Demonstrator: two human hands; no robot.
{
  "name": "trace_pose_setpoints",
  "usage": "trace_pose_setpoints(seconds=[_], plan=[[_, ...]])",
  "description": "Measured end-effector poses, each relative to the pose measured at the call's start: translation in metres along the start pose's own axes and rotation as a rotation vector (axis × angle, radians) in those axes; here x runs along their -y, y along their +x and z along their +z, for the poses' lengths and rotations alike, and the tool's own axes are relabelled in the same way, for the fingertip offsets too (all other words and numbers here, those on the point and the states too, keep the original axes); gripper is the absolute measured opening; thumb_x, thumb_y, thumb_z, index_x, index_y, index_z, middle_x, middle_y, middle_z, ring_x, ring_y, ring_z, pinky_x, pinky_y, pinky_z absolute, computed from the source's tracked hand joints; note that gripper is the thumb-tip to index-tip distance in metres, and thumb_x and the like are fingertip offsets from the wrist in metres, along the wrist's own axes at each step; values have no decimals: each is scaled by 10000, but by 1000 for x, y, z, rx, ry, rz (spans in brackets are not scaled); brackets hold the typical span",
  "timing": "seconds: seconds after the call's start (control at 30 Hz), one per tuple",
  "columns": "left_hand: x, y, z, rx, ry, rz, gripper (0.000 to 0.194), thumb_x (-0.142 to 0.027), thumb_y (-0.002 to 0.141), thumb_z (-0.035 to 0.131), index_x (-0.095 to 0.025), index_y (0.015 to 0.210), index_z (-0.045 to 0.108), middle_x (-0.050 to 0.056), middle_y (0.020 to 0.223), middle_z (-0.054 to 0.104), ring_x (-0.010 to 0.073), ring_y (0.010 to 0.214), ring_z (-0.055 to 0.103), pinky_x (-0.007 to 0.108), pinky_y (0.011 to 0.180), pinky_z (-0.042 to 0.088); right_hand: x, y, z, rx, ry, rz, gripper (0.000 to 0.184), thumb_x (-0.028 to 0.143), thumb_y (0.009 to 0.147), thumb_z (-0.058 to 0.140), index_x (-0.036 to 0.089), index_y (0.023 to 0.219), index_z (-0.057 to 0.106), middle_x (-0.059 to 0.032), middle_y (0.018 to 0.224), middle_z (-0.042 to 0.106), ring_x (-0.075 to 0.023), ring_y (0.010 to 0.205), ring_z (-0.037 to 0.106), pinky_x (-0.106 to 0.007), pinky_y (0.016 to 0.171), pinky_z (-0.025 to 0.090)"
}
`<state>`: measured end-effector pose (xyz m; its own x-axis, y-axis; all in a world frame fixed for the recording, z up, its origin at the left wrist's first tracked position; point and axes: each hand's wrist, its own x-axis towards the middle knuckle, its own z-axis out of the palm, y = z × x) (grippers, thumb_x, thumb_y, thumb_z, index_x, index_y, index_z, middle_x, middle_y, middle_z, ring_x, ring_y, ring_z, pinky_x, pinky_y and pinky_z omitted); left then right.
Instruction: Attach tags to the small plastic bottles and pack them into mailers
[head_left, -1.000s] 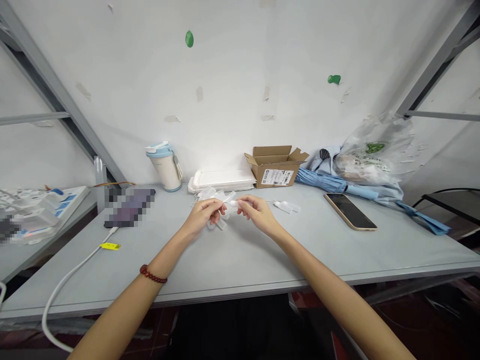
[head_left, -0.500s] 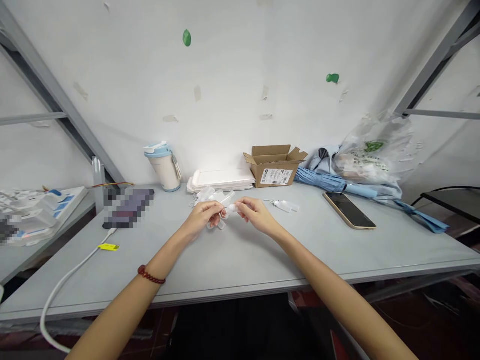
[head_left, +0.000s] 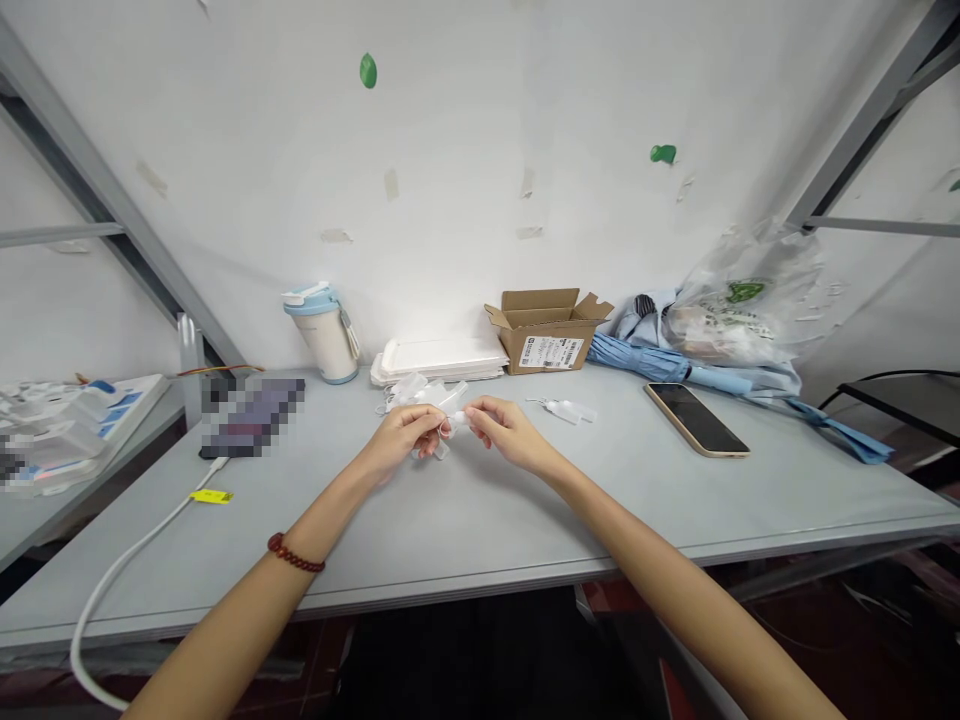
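Observation:
My left hand (head_left: 405,437) is closed in a pinch, with a thin white cord loop at its fingertips. Close beside it, my right hand (head_left: 501,430) pinches a small translucent white plastic piece (head_left: 459,418); the fingers cover much of it, so its exact kind does not show. Behind the left hand lies a pile of similar translucent pieces (head_left: 411,390), partly hidden by the fingers. Two more slim translucent pieces (head_left: 571,411), with a thin cord at one end, rest on the grey table (head_left: 480,520) to the right of my right hand.
Along the wall stand a cream and blue tumbler (head_left: 324,335), a stack of white envelopes (head_left: 442,358) and an open cardboard box (head_left: 547,335). A folded blue umbrella (head_left: 645,357), a plastic bag (head_left: 742,300) and a phone (head_left: 696,420) lie rightward; a cabled dark device (head_left: 255,418) lies left.
My right hand has shifted slightly left, closer to my left hand, with the plastic piece between its fingers. A cord loop now shows at my left fingertips. The view has drifted slightly.

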<state>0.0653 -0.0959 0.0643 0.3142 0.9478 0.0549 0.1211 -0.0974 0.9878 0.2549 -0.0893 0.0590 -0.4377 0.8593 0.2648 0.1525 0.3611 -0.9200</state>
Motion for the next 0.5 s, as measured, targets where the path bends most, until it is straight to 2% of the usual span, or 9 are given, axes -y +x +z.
trace_pose_setpoints(seconds=[0.5], plan=[[1, 1, 1, 13, -18, -26, 234, -349, 745, 559, -143, 649, 613, -5, 588, 540, 83, 467, 454, 234, 471, 321, 2, -1, 1, 35, -3, 0, 265, 388, 866, 438, 159, 858, 570, 17, 679, 503, -87, 555, 433, -221, 543, 365]])
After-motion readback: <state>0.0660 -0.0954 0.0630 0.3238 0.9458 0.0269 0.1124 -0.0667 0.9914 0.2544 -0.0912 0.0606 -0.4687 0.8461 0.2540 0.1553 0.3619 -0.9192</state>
